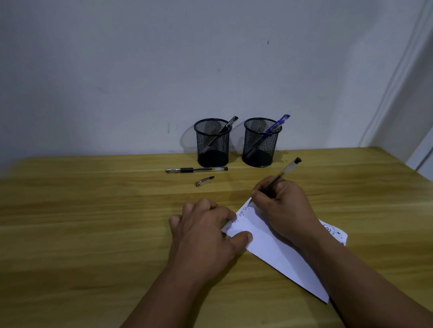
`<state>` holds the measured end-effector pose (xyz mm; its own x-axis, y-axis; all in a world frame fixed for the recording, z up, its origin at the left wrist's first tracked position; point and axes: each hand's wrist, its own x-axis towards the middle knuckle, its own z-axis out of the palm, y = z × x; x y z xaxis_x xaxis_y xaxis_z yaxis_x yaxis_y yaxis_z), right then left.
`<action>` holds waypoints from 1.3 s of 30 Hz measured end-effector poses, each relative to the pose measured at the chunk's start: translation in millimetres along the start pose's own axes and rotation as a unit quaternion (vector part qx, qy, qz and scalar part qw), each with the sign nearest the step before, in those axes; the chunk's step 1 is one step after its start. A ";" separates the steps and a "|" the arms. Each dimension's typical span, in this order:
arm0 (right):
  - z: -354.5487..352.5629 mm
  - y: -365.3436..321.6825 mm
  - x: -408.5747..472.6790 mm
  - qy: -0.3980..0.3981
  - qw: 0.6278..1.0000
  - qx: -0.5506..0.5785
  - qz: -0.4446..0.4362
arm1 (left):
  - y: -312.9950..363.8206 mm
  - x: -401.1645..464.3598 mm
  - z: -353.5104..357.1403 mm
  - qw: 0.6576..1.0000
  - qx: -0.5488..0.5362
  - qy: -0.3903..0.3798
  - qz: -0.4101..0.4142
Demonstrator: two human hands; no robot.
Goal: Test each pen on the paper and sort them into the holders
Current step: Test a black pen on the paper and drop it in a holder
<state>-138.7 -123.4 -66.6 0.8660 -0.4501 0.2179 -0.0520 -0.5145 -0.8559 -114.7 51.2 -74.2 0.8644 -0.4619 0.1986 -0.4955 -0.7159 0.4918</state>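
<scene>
My right hand point(284, 208) grips a clear black-ink pen point(286, 172), its tip down on the far corner of the white paper point(271, 248). Scribbles run along the paper's left edge. My left hand point(206, 235) presses the paper's left edge flat with thumb and fingers. A loose pen cap point(204, 181) lies on the table beyond my hands. Another black pen point(196, 169) lies flat in front of the holders. The left mesh holder point(212, 142) has a black pen leaning in it; the right mesh holder point(260, 142) has a blue pen.
The wooden table point(89, 219) meets a plain wall right behind the holders. Its right edge runs close to a door frame point(405, 81) at the far right.
</scene>
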 end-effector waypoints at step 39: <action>-7.2 6.2 19.9 0.021 0.937 0.344 0.054 | -13.7 69.8 15.0 0.982 -0.178 0.036 -0.055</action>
<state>-125.4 -140.8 -64.2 0.8527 -0.5088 0.1185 0.2076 0.1219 -0.9706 -48.8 20.9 -79.7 0.9213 -0.3447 0.1800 -0.3483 -0.5257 0.7761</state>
